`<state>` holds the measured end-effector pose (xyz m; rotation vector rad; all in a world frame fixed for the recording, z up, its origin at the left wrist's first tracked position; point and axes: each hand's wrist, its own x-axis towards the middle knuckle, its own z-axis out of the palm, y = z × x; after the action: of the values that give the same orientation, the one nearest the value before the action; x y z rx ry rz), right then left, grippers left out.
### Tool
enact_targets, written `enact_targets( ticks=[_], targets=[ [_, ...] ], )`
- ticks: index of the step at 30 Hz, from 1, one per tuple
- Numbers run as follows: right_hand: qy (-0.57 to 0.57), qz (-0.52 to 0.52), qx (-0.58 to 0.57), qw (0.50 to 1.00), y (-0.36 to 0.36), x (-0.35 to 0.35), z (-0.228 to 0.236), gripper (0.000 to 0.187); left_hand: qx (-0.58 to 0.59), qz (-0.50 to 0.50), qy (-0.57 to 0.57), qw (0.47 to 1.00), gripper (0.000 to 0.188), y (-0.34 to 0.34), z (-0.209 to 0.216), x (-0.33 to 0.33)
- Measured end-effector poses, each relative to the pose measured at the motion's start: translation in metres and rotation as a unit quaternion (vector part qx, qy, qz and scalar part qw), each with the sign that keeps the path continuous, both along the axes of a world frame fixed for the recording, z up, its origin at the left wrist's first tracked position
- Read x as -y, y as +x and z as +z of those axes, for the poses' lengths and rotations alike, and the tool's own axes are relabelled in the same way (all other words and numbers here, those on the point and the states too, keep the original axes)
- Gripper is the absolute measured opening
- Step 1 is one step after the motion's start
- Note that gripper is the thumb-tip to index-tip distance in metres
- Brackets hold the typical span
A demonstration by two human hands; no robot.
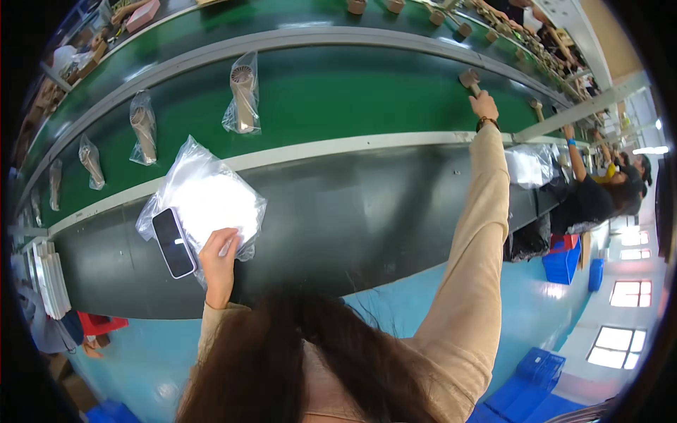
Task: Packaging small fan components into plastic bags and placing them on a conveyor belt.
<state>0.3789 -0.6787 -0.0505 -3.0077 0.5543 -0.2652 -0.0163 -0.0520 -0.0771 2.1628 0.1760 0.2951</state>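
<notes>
My right hand (484, 106) is stretched far out over the green conveyor belt (338, 99), its fingers closed on the handle of a beige handheld fan (468, 76). The fan's round head points away from me. Low on the left, my left hand (218, 257) pinches the near edge of a pile of clear plastic bags (211, 197) lying on the dark worktop (338, 218). A phone (173, 243) with a pale case rests on the bags, just left of that hand. On the belt at left lie several bagged fans, the closest being this bagged fan (243, 99).
A pale metal rail (367, 144) separates belt and worktop. Another fan (537, 109) lies farther right, near a co-worker's arm (578, 158). More bags (530, 166) sit at the worktop's right end. White bars (51, 280) stand at the left end; blue crates (529, 381) are on the floor.
</notes>
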Motion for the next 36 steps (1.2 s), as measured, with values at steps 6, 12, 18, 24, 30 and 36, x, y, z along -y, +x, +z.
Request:
enact_targets(
  ticks=[6,12,18,24,30,36],
  targets=[
    [-0.054,0.008,0.072,0.996,0.08,-0.012,-0.029,0.078,-0.053,0.059,-0.085,0.993,0.014,-0.008,0.02,0.015],
    [-0.137,-0.023,0.073,0.988,0.133,0.053,-0.043,0.064,-0.067,0.054,-0.053,0.995,0.015,0.005,0.016,0.012],
    [-0.16,0.123,-0.027,0.979,0.106,0.002,0.011,0.061,-0.021,0.037,0.049,0.998,0.019,0.01,0.02,0.008],
    [0.163,0.302,0.188,0.92,-0.088,-0.165,0.065,0.049,0.035,0.087,0.12,0.988,0.016,0.007,0.026,0.014],
    [0.701,0.258,0.067,0.661,-0.269,-0.285,0.039,0.05,0.095,0.03,0.059,0.993,0.012,0.002,0.014,0.008],
    [0.735,0.209,0.188,0.617,-0.374,-0.398,-0.001,0.044,0.086,-0.02,0.012,0.996,0.017,0.0,0.014,0.003]
  ],
)
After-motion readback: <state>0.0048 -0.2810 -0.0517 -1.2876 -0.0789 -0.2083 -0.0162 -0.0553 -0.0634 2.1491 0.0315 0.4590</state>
